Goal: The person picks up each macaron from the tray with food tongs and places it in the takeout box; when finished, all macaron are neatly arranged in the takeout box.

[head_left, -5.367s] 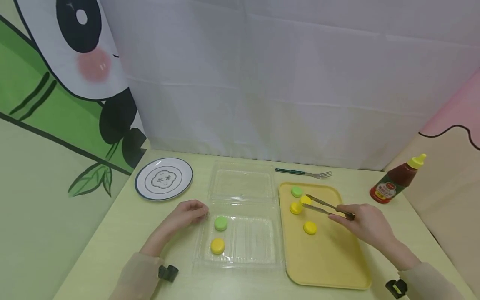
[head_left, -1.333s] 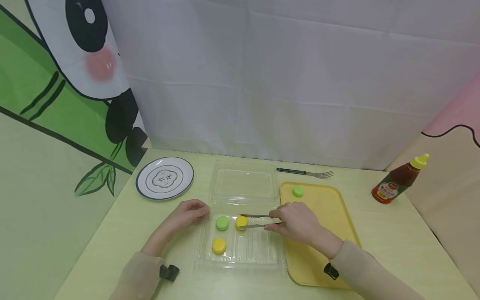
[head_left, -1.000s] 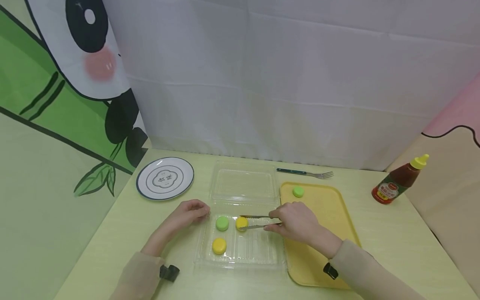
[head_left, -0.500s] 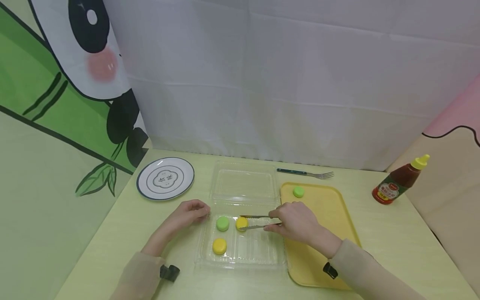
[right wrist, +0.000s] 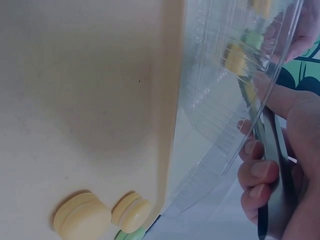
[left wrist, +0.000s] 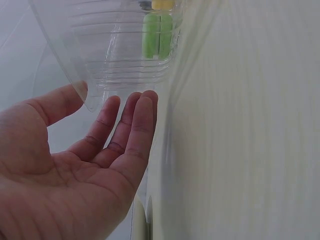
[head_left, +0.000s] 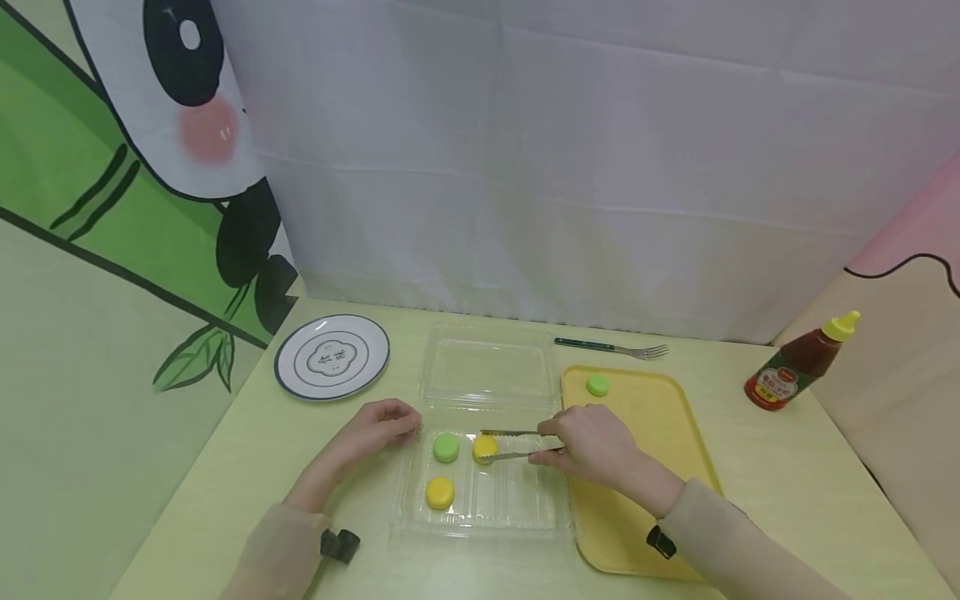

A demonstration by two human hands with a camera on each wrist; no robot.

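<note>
My right hand (head_left: 596, 442) holds metal tongs (head_left: 519, 455), its fingers curled round the handle in the right wrist view. The tong tips lie either side of a yellow macaron (head_left: 485, 449) in the clear plastic box (head_left: 517, 508). A green macaron (head_left: 446, 447) sits to its left, with another yellow macaron (head_left: 440, 492) nearer the front. My left hand (head_left: 382, 427) rests at the box's left edge. In the left wrist view, its thumb overlaps the plastic rim and its loosely extended fingers (left wrist: 140, 135) stand just below the corner.
Right of the box lies a yellow tray (head_left: 637, 533) bearing a green macaron (head_left: 597, 384); yellow macarons (right wrist: 82, 217) there are hidden from the head view by my right hand. A plate (head_left: 332, 357), a fork (head_left: 611, 347) and a sauce bottle (head_left: 798, 362) stand around.
Since the oldest frame, my right hand has moved left from the tray, and a yellow macaron has come into the box between the tongs. Over the last second, hardly anything has moved.
</note>
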